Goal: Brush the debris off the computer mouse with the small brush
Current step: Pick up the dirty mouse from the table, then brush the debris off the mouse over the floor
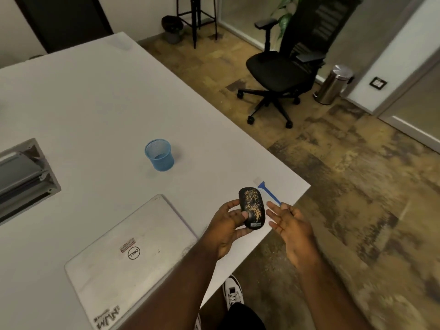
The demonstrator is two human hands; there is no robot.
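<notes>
Head view: the left hand (232, 225) is gripping the computer mouse (252, 207), with the thumb lying on the top shell and the fingers curling under its left side. The mouse is being held clear of the white bench (95, 110), just inside the bench's right edge and near its near right corner. The black shell is carrying a scatter of tan debris (253, 202) along most of its upper face, and a small label is showing at its near end.

The right hand (289, 225) is hovering just beside the mouse, palm up, with its fingers straight and spread; it is holding nothing. Its fingertips are reaching over the handle end of the small brush (267, 192), though whether they are touching it cannot be told. The brush, blue in the handle with a pale head, is lying flat on the bench close to the right edge, just beyond the mouse.

A blue mesh cup (159, 155) is standing upright towards the middle of the bench, well apart from both hands. A closed silver laptop (128, 256) is lying by the near edge, to the left of the left forearm. A grey cable hatch (23, 177) is sitting in the bench surface at the left edge.
</notes>
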